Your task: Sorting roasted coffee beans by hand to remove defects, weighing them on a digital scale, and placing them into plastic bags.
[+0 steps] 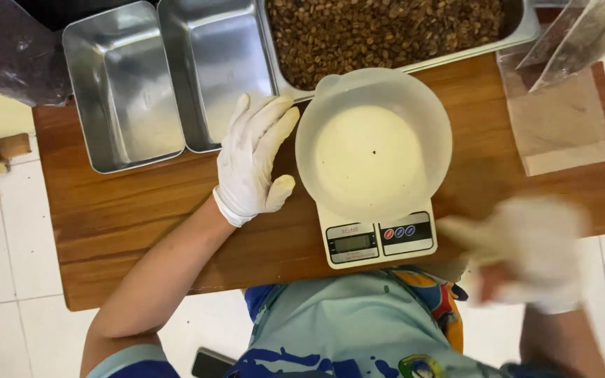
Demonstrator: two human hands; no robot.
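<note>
Left hand: gloved, flat and open on wooden table, beside translucent bowl, grasping nothing. Right hand: gloved, blurred at table's near edge, grip indiscernible. Bowl sits on white scale; bare tabletop between both hands and the near edge.

Both hands wear white gloves that end at the wrist, with bare forearms behind them. The left hand lies flat and palm down, fingers stretched forward and held close together, thumb spread out toward the right. It grips nothing. Its forearm runs back at a slant to a bent elbow low on the left. The right hand sits lower and nearer the body and is smeared by motion blur, so whether its fingers are curled or spread cannot be told. Its forearm rises from the bottom right corner.
</note>
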